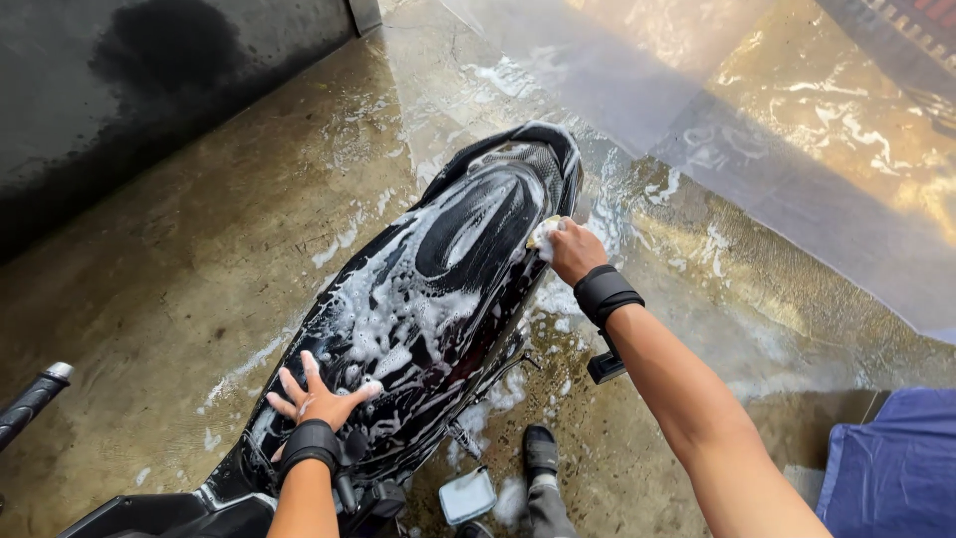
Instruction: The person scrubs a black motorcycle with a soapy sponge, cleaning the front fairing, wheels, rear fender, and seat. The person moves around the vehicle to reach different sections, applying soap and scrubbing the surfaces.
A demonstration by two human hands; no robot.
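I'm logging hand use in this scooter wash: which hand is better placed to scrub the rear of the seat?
Probably the right hand: it holds the sponge against the soapy seat near the rear. The left hand rests flat and empty on the front.

A wet concrete floor (189, 299) fills most of the view, brown and glossy, streaked with white suds (344, 239) and thin runs of foam toward its middle and far side. Along the floor's left edge rises a dark wall (110, 110), blotched with a darker damp patch (159, 45) near the top. At the far right corner, daylight glares off standing water (836, 110) — rippled and golden. A translucent plastic sheet (697, 110) hangs across that far side, hazing what lies behind it. Blue fabric (896, 468) sits at the near right corner — its kind cannot be told. Light is bright at right, dim at left.
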